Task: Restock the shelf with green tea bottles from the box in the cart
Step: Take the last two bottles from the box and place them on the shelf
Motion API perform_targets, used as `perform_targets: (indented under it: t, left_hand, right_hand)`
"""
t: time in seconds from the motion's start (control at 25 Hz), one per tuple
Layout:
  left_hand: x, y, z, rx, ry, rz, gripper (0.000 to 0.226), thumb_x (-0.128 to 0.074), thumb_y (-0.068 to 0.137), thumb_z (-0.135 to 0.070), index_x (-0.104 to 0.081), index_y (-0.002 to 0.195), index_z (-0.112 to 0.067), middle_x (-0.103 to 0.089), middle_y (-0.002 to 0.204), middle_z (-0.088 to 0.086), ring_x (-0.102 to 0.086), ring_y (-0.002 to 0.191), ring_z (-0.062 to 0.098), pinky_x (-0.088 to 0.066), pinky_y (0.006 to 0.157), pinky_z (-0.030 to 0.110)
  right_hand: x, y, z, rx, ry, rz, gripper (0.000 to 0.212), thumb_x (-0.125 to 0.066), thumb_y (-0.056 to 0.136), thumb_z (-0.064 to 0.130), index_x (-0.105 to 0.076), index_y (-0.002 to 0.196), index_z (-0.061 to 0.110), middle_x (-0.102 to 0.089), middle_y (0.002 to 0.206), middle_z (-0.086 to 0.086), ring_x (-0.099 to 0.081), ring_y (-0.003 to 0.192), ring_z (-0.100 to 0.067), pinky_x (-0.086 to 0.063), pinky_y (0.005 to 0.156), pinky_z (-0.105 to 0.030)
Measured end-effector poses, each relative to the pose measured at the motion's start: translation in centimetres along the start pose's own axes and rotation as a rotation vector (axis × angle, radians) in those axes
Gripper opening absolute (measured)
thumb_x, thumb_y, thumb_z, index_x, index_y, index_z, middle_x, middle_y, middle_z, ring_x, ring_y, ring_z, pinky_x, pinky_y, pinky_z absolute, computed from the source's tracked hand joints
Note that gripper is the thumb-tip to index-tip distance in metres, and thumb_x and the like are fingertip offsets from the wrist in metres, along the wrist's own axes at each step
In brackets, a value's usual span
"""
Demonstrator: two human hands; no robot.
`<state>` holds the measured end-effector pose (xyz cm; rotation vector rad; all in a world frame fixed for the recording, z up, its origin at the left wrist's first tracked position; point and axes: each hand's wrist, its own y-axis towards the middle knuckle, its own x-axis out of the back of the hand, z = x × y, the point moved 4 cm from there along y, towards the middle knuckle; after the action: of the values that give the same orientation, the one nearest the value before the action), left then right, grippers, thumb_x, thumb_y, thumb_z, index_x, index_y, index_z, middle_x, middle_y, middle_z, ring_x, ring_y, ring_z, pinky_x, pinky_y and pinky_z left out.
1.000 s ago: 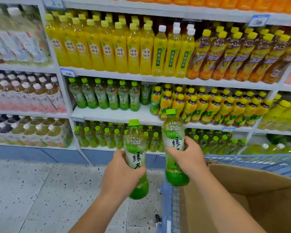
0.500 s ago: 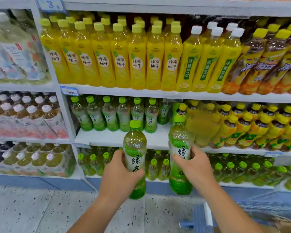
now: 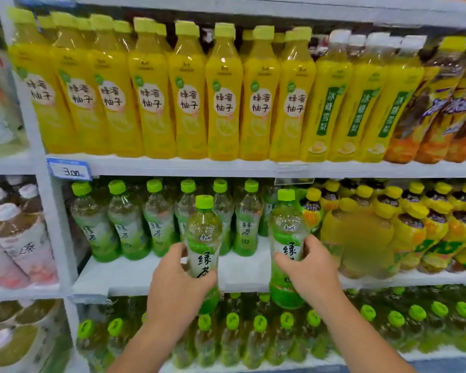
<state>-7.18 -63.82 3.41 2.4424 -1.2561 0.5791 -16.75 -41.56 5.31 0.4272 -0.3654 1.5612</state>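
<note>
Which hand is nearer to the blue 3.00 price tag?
Left. The left hand, gripping one green tea bottle, is below and right of the price tag; the right hand, gripping the other bottle, is farther right.

Smeared yellow patch [image 3: 361, 238] is obscuring yellow-capped bottles [image 3: 439, 232] at 4 o'clock; left hand [image 3: 176, 289] and right hand [image 3: 311, 267] are covering labels of left green tea bottle [image 3: 203, 232] and right green tea bottle [image 3: 285, 227].

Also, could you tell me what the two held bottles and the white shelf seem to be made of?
Left bottle and right bottle: probably clear glossy plastic, since tea and glints show through. Shelf: smooth white, perhaps painted metal; unclear.
</note>
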Motion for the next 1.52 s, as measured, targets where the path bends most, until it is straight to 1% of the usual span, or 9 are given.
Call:
perform_targets:
  t: [0.12,0.32,0.68,0.76,0.88,1.0,1.16,1.32,1.52]
  left_hand:
    - [-1.5,3.1,2.6,-0.110,-0.032,-0.055,0.031,-0.083,0.074,-0.030,-0.060,0.094,-0.035,-0.070,0.084,-0.016,-0.064,0.077,-0.001,-0.053,0.061,0.021]
    - [-3.7,6.0,6.0,-0.276,-0.077,-0.131,0.031,-0.083,0.075,-0.031,-0.062,0.097,-0.036,-0.069,0.086,-0.018,-0.061,0.079,-0.005,-0.052,0.063,0.021]
    - [-5.6,7.6,9.6,-0.415,-0.092,-0.176,0.079,-0.072,0.073,-0.059,-0.051,0.141,-0.025,-0.066,0.120,-0.016,-0.062,0.111,0.008,-0.058,0.091,0.038]
    - [-5.7,7.3,9.7,-0.408,-0.120,-0.159,0.085,-0.076,0.077,-0.053,-0.044,0.149,-0.022,-0.062,0.129,-0.014,-0.057,0.120,0.008,-0.053,0.101,0.038]
    - [-5.6,6.5,9.9,-0.430,-0.125,-0.092,0.091,-0.081,0.080,-0.036,-0.032,0.155,-0.025,-0.053,0.118,-0.030,-0.052,0.109,-0.014,-0.046,0.096,0.016]
    - [-5.4,6.2,10.5,-0.432,-0.129,0.011,0.106,-0.085,0.077,-0.033,-0.018,0.159,-0.031,-0.048,0.135,-0.026,-0.049,0.118,-0.004,-0.046,0.106,0.029]
    - [-5.1,6.5,11.5,-0.413,-0.171,0.015,0.099,-0.084,0.074,-0.044,-0.031,0.156,-0.025,-0.049,0.146,-0.011,-0.050,0.126,0.011,-0.045,0.107,0.033]
    - [-5.1,6.5,11.4,-0.382,-0.245,0.022,0.079,-0.087,0.074,-0.031,-0.052,0.143,-0.015,-0.056,0.104,-0.031,-0.055,0.089,-0.012,-0.042,0.082,0.007]
    - [-5.0,6.5,11.5,-0.371,-0.292,0.033,0.064,-0.088,0.073,-0.027,-0.059,0.129,-0.027,-0.052,0.094,-0.035,-0.051,0.086,-0.016,-0.045,0.083,0.015]
  right_hand:
    - [-2.4,2.1,-1.7,0.087,0.030,-0.091,0.027,-0.075,0.082,0.020,-0.049,0.081,0.028,-0.052,0.068,0.009,-0.048,0.058,-0.011,-0.031,0.049,-0.021]
    - [-6.0,3.6,-4.5,0.192,0.150,-0.180,0.027,-0.073,0.083,0.017,-0.057,0.104,0.024,-0.065,0.087,0.006,-0.061,0.076,-0.009,-0.041,0.058,-0.022]
    - [-8.7,4.7,-7.9,0.346,0.116,-0.236,0.032,-0.067,0.091,0.022,-0.051,0.117,0.024,-0.062,0.099,0.013,-0.057,0.085,0.008,-0.046,0.061,-0.006]
    - [-9.2,4.6,-9.4,0.349,0.030,-0.249,0.039,-0.063,0.092,0.039,-0.049,0.126,0.026,-0.061,0.109,0.010,-0.058,0.095,0.001,-0.052,0.082,-0.021]
    - [-9.3,3.7,-11.1,0.346,-0.231,-0.295,0.064,-0.058,0.090,0.055,-0.041,0.143,0.025,-0.051,0.124,0.002,-0.051,0.115,-0.015,-0.048,0.097,-0.037]
    - [-9.0,3.5,-11.0,0.324,-0.196,-0.325,0.068,-0.065,0.089,0.049,-0.040,0.141,0.014,-0.057,0.123,0.001,-0.057,0.112,-0.020,-0.052,0.088,-0.035]
    - [-9.8,5.2,-10.1,0.245,-0.253,-0.361,0.034,-0.066,0.091,0.041,-0.049,0.103,0.014,-0.064,0.094,-0.004,-0.061,0.080,-0.021,-0.051,0.065,-0.033]
    - [-10.2,5.9,-10.3,0.239,-0.310,-0.441,0.037,-0.064,0.092,0.043,-0.058,0.105,0.008,-0.059,0.102,-0.008,-0.057,0.085,-0.022,-0.050,0.072,-0.034]
    - [-10.4,6.6,-10.6,0.244,-0.268,-0.486,0.044,-0.064,0.093,0.043,-0.055,0.115,0.007,-0.057,0.106,-0.008,-0.056,0.092,-0.023,-0.049,0.076,-0.035]
